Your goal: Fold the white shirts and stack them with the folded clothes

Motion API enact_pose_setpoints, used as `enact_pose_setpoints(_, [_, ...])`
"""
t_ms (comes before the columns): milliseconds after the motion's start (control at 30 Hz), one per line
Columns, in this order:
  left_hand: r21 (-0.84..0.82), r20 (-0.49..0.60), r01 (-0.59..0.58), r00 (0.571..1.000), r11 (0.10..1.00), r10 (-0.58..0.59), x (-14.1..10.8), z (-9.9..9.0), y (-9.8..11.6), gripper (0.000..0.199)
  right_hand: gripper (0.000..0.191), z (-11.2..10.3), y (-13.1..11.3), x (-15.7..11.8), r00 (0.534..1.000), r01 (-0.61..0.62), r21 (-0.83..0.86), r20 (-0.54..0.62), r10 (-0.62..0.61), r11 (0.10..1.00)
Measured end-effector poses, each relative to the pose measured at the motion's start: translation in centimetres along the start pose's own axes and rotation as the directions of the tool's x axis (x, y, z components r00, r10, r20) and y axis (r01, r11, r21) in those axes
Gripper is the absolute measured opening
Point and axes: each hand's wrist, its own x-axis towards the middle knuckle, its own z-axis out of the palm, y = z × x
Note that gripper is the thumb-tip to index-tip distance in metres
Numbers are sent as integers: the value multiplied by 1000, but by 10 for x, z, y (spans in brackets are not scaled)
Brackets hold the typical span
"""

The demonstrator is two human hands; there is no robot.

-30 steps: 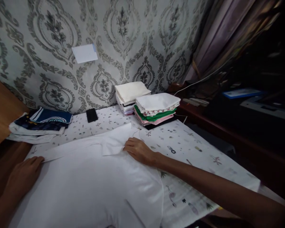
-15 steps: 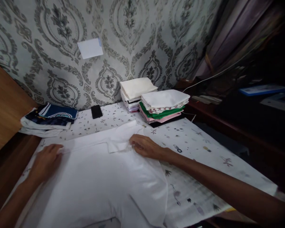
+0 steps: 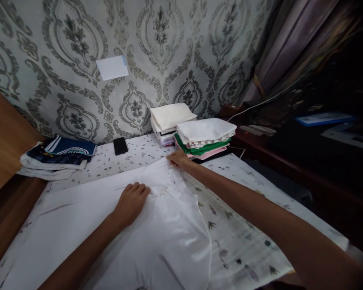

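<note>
A white garment point(image 3: 157, 229) lies spread over the patterned sheet, with wrinkles on its right half. My left hand point(image 3: 132, 201) is closed on the fabric near the garment's middle, its fingers curled. Farther up and to the right, my right hand point(image 3: 178, 158) pinches the garment's top right corner, just in front of the folded stacks. The fingertips of both hands are partly hidden.
Two folded stacks, one topped with cream cloth point(image 3: 172, 116) and one with white cloth point(image 3: 205, 129), stand by the wall. A black phone point(image 3: 120, 146) and folded dark clothes point(image 3: 69, 147) lie to the left. A cable point(image 3: 269, 100) crosses at right.
My left hand has moved right from the garment's left edge to its middle. My right hand has moved up and away, drawing the top corner out. The view has shifted slightly.
</note>
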Motion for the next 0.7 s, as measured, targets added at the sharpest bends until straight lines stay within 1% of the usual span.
enact_pose_setpoints(100, [-122, -77, 7, 997, 993, -17, -1, -4, -5, 26, 17, 1, 3, 6, 999, 21, -19, -43, -21, 1000])
enact_pose_setpoints(200, [-264, -134, -23, 991, 964, -13, -6, -8, -10, 29, 10, 2, 6, 12, 995, 40, -70, -92, -46, 997])
enact_pose_setpoints(267, [-310, -134, -33, 991, 950, -9, -10, -8, -12, 30, 12, 4, 8, 15, 991, 49, -113, -121, -63, 992])
enact_pose_setpoints(367, [-332, -119, -37, 993, 943, -2, -13, -3, -13, 27, 17, 7, 7, 18, 982, 69, -170, -161, -97, 983])
enact_pose_setpoints(467, [-346, -114, -41, 994, 937, 1, -13, -1, -13, 26, 16, 9, 5, 18, 974, 103, -204, -177, -140, 974])
enact_pose_setpoints(567, [-406, -108, -52, 994, 912, 9, -12, -8, -14, 27, 25, 8, 6, 16, 966, 132, -212, -191, -174, 968])
enact_pose_setpoints(700, [-492, -85, -99, 994, 865, 65, -12, -18, -18, 25, 30, 10, 12, 12, 950, 158, -252, -226, -217, 955])
